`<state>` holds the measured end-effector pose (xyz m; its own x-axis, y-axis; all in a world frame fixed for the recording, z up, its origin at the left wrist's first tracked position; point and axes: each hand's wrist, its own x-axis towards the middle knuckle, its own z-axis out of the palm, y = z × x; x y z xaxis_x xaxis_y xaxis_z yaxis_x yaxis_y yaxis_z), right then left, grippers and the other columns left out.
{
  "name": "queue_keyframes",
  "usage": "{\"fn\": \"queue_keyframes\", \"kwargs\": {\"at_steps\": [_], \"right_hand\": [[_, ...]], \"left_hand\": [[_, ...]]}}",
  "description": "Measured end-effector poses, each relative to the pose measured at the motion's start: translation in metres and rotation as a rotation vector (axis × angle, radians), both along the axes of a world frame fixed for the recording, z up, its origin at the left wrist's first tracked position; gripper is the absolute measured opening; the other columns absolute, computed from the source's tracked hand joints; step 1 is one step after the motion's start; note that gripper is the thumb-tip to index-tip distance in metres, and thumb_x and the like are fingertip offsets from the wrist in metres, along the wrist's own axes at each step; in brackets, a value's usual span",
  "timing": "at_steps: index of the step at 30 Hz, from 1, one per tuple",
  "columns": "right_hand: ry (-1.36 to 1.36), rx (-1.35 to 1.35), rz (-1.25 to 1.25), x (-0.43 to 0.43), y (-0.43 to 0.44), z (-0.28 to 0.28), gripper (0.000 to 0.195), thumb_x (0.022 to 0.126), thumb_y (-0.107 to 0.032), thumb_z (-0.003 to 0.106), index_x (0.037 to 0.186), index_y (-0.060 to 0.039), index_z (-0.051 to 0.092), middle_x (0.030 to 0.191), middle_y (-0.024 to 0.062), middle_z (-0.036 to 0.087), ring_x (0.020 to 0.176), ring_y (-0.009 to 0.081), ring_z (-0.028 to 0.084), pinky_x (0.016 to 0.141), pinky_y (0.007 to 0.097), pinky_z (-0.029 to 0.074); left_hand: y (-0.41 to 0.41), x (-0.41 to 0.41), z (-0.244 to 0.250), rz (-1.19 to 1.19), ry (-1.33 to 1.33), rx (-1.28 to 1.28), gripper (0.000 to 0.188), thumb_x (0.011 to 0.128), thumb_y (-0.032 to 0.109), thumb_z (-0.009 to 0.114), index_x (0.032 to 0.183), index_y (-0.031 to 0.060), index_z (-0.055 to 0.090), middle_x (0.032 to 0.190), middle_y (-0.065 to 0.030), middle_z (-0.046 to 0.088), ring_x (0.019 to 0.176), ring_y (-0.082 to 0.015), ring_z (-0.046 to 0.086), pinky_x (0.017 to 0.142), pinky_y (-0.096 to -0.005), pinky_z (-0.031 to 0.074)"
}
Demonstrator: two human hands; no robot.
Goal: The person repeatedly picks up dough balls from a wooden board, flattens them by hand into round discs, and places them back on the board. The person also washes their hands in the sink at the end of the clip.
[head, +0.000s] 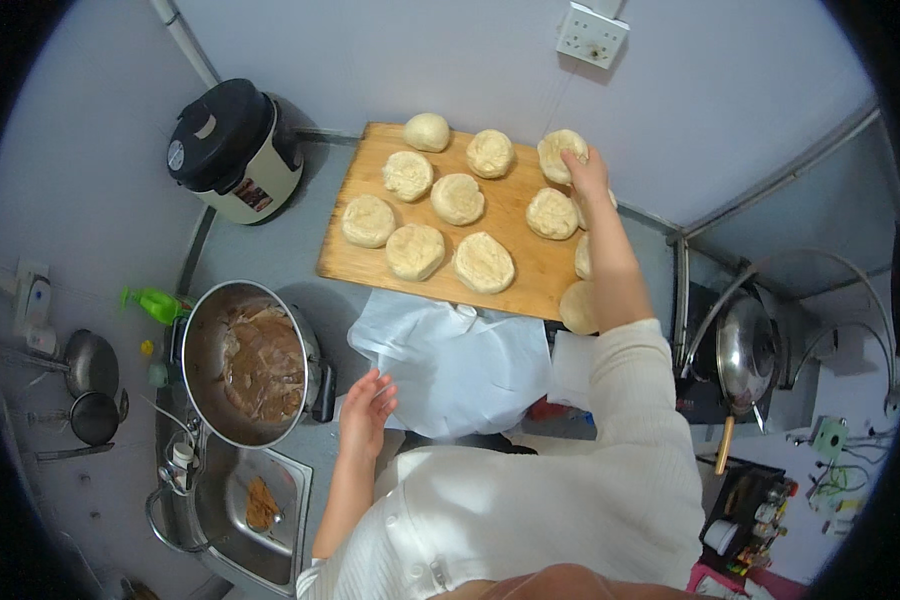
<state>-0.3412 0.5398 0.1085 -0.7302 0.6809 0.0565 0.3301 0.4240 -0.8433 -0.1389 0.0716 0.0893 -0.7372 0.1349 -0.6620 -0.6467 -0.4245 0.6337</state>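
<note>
A wooden board (521,259) lies in front of me, with several round, pale flatbreads spread over it. Near the board's far right corner, my right hand (591,176) grips one flatbread (557,159) by its edge, thumb on top. Just below it is another flatbread (551,214), and my right forearm partly hides more at the board's right side. A smoother, domed bun (427,133) sits at the back left. My left hand (367,405) is held in the air with fingers apart and nothing in it, between a white plastic sheet (457,367) and a large metal pot (195,375).
Brown meat or broth (262,367) fills the pot's bottom. Behind it stands an electric pressure cooker (232,150). A steel sink (229,487) is at lower left. To the right, a lidded wok (746,352) rests on a stove. A wall socket (592,34) is above the board.
</note>
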Motion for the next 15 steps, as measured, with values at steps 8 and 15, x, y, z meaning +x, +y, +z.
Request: {"fn": "queue_keyframes", "kwargs": {"at_steps": [8,15], "right_hand": [[-0.614,0.316,0.108,-0.045,0.008,-0.036,0.063,0.084,-0.051,0.042,0.126,-0.0037,0.042,0.125,0.0182,0.047,0.116,0.0314,0.045,0.096,0.0443,0.034],[-0.512,0.38,0.096,-0.032,0.018,-0.019,0.065,0.084,-0.053,0.042,0.13,-0.0077,0.039,0.127,0.0161,0.046,0.118,0.031,0.043,0.098,0.0425,0.032]], "left_hand": [[-0.011,0.01,-0.003,0.123,-0.015,-0.027,0.027,0.089,0.019,0.05,0.113,0.005,0.05,0.106,-0.0088,0.058,0.09,-0.0176,0.058,0.075,-0.0298,0.047],[-0.002,0.006,0.0,0.071,-0.01,0.014,0.027,0.089,0.018,0.051,0.112,0.0047,0.05,0.105,-0.0089,0.058,0.091,-0.0172,0.057,0.076,-0.0297,0.047]]}}
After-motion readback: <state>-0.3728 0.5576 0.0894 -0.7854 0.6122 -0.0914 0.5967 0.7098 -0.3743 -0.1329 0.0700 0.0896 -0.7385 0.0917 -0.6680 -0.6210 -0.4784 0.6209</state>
